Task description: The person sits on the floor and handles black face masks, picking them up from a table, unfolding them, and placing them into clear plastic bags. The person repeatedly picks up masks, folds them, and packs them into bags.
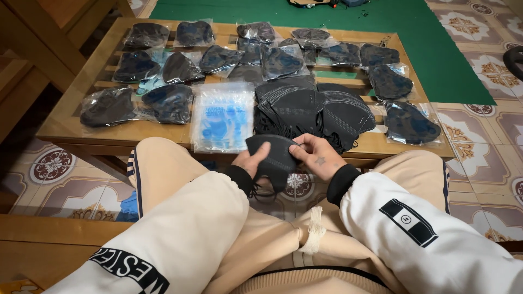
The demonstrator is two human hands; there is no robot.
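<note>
Over lap | black face mask [277, 158], folded | L hand [249, 161] + R hand [320, 158] gripping

Both hands [289, 158] grip black mask [275, 155] above table [71, 122].

Both forearms in white sleeves angle inward over the lap. Left hand [249, 161] and right hand [318, 157] sit close together, fingers curled in a pinch, thumbs up.

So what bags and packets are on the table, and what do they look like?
Stack of empty clear plastic bags with blue print: front of the wooden slatted table, rectangular.
Clear plastic packets holding black face masks: spread across the table's back and sides, shiny, crinkled.
Loose black face mask: unpacked, held in both hands.
</note>
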